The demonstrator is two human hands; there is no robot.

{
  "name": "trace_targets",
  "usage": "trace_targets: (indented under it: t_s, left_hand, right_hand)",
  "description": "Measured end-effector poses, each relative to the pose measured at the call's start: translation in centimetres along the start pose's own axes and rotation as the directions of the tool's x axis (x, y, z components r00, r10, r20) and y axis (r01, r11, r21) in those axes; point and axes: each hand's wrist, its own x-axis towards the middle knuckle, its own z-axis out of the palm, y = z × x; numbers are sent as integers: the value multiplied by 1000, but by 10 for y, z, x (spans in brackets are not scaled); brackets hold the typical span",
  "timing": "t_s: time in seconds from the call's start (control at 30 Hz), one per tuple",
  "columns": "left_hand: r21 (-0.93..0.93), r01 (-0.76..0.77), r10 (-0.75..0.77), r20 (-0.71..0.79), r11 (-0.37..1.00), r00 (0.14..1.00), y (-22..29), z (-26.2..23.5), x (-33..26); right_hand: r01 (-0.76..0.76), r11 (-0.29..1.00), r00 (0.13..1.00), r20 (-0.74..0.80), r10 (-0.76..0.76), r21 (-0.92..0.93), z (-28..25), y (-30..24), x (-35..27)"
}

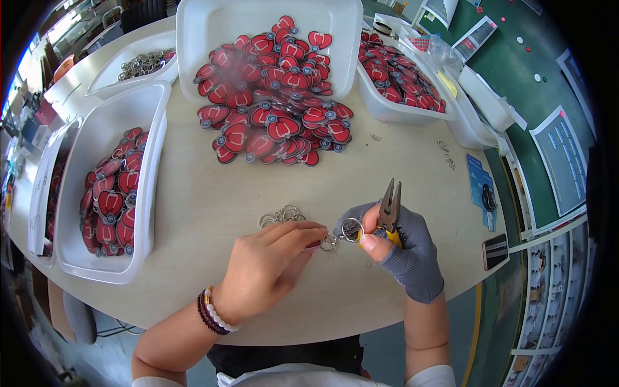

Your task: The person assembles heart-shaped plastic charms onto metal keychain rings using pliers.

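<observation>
Key ring (351, 229) sits at centre frame, pinched by the gloved right hand (403, 248), which also grips pliers (390, 208). Left hand (274, 261) closes its fingertips on a red charm (314, 244) beside it. The ring may slip if the pinch loosens. White tray (155, 129) at left and tub (387, 109) at upper right hold red charms; another tray (106, 80) holds rings.

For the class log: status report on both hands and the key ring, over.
Left hand bare, pinching a red charm, mostly hidden. Right hand gloved, gripping pliers and key ring. Loose rings just beyond the left hand; nothing blocking.
</observation>
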Motion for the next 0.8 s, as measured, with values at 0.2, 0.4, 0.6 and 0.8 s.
trace_targets:
  t_s: [0.2, 0.4, 0.6, 0.8]
  left_hand:
    - [76, -115, 119, -48, 990, 992, 3, -3, 3]
    - [236, -221, 230, -10, 946, 973, 4, -1, 1]
    - [242, -208, 223, -37, 948, 974, 1, 2, -3]
    - [71, -121, 128, -101, 990, 987, 4, 0, -1]
  right_hand:
    - [85, 932, 996, 8, -88, -353, 2, 10, 4]
    - [231, 859, 972, 77, -220, -456, 11, 14, 6]
    - [357, 779, 927, 95, -362, -516, 18, 18, 7]
    - [213, 903, 971, -20, -238, -374, 27, 12, 4]
